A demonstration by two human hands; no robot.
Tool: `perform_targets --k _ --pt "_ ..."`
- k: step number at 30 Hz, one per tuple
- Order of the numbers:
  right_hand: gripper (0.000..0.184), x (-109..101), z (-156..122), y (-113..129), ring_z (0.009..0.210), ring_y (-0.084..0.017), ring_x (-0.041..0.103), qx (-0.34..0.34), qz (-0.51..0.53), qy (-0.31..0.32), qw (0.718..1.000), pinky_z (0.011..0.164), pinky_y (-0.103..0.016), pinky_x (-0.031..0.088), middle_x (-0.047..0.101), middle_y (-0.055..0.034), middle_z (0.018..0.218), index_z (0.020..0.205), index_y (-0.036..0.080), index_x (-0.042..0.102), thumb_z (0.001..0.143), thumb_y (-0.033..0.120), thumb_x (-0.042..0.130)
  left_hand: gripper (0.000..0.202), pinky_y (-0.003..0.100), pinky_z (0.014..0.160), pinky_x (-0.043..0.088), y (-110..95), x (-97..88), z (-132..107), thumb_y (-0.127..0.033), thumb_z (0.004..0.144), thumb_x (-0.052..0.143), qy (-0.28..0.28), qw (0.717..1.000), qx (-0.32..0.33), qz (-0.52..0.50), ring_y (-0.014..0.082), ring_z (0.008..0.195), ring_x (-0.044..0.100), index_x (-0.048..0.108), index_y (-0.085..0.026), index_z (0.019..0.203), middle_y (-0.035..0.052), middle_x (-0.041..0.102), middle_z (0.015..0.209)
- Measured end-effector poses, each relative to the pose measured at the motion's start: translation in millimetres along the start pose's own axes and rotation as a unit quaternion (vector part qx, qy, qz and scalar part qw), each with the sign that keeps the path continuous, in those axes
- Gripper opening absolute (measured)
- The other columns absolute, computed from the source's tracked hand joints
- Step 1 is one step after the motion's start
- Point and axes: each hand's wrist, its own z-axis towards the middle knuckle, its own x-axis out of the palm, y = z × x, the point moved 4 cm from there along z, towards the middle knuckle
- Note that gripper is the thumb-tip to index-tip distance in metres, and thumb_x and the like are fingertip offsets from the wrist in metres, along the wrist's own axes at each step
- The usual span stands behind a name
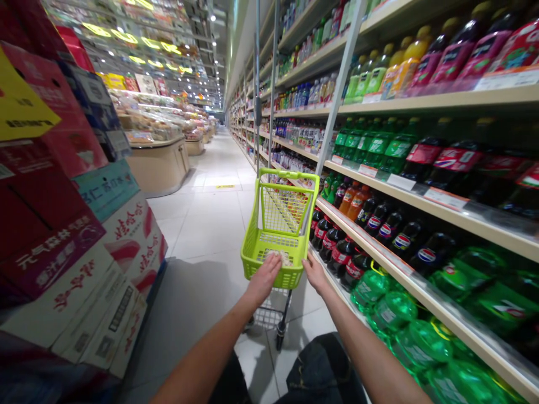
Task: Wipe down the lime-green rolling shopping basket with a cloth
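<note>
A lime-green shopping cart stands in the aisle right in front of me. Its upper basket holds a pale item I cannot make out. My left hand reaches over the basket's near rim, fingers curled down onto that item. My right hand rests on the basket's near right corner, fingers closed round the rim. Both forearms stretch forward from the bottom of the view. A lower wire rack sits under the basket.
Shelves of soft-drink bottles run along the right, close to the cart. Stacked red and white cartons stand on the left. The tiled aisle runs ahead between them; a round display counter stands at the far left.
</note>
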Motion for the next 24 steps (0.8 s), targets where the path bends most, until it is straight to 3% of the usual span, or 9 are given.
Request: perform_targets --k 2,4,6,9,11,16,18,22,24 --pt "0.044 -1 -1 1 0.113 -0.021 0.048 -0.001 0.000 -0.001 1.000 0.094 -0.034 0.039 0.059 -0.0064 0.113 0.113 0.017 0.054 0.073 0.031 0.044 0.040 0.042 0.101 0.033 27 -12.6 -5 -0.004 0.082 0.033 -0.016 0.998 -0.058 0.017 0.0192 0.128 0.023 0.045 -0.012 0.119 0.0147 0.044 0.129" --pt "0.044 -1 -1 -1 0.113 -0.020 0.047 0.002 -0.001 -0.007 1.000 0.094 -0.034 0.038 0.060 -0.0062 0.112 0.115 0.017 0.052 0.075 0.031 0.042 0.038 0.044 0.101 0.033 34 -17.1 -6 -0.005 0.082 0.033 -0.022 0.996 -0.076 0.026 0.0197 0.128 0.023 0.047 -0.013 0.117 0.0147 0.045 0.128" --pt "0.044 1 -1 -3 0.111 -0.020 0.049 0.007 -0.004 -0.016 1.000 0.094 -0.034 0.038 0.061 -0.0058 0.109 0.116 0.017 0.052 0.075 0.031 0.041 0.039 0.043 0.101 0.033 15 -8.8 0 -0.004 0.083 0.031 -0.013 0.999 -0.036 0.020 0.0190 0.128 0.022 0.046 -0.013 0.117 0.0136 0.045 0.128" --pt "0.042 -1 0 -4 0.108 -0.020 0.052 0.004 -0.013 -0.016 1.000 0.093 -0.034 0.039 0.063 -0.0057 0.105 0.113 0.018 0.054 0.074 0.030 0.043 0.039 0.039 0.101 0.035 -30 12.2 14 -0.005 0.083 0.032 0.008 0.999 0.054 0.002 0.0183 0.129 0.019 0.044 -0.012 0.120 0.0126 0.044 0.130" --pt "0.041 -4 1 -4 0.106 -0.021 0.053 0.000 -0.017 -0.009 1.000 0.093 -0.035 0.039 0.064 -0.0057 0.105 0.111 0.019 0.055 0.073 0.029 0.044 0.038 0.039 0.101 0.034 -37 16.6 18 -0.006 0.083 0.033 0.012 0.997 0.071 -0.001 0.0187 0.129 0.019 0.044 -0.012 0.119 0.0124 0.044 0.129" --pt "0.043 -8 0 -4 0.107 -0.021 0.053 0.002 -0.020 -0.006 1.000 0.092 -0.036 0.039 0.063 -0.0068 0.106 0.113 0.017 0.053 0.073 0.029 0.044 0.036 0.044 0.101 0.032 24 -8.9 0 -0.007 0.084 0.031 -0.024 0.998 -0.057 0.032 0.0198 0.129 0.021 0.046 -0.011 0.117 0.0148 0.045 0.129" --pt "0.044 -7 0 -5 0.108 -0.020 0.052 0.012 -0.021 -0.015 1.000 0.093 -0.035 0.039 0.063 -0.0059 0.107 0.115 0.018 0.053 0.073 0.029 0.043 0.036 0.044 0.101 0.032 28 -11.4 -3 -0.007 0.084 0.031 -0.033 0.996 -0.071 0.034 0.0197 0.129 0.020 0.046 -0.011 0.117 0.0151 0.044 0.129" --pt "0.042 -6 -1 -7 0.109 -0.020 0.051 0.012 -0.026 -0.024 0.999 0.093 -0.034 0.039 0.062 -0.0051 0.109 0.113 0.019 0.054 0.074 0.028 0.043 0.038 0.039 0.102 0.032 -31 12.5 12 -0.007 0.084 0.032 0.004 0.998 0.063 -0.003 0.0170 0.130 0.016 0.044 -0.013 0.120 0.0120 0.044 0.130" --pt "0.042 -8 0 -7 0.107 -0.020 0.052 0.009 -0.030 -0.016 0.999 0.093 -0.034 0.039 0.062 -0.0055 0.109 0.112 0.018 0.054 0.073 0.028 0.044 0.039 0.038 0.103 0.031 -50 18.9 18 -0.007 0.084 0.033 0.014 0.995 0.100 -0.011 0.0167 0.131 0.014 0.043 -0.012 0.121 0.0117 0.043 0.130"
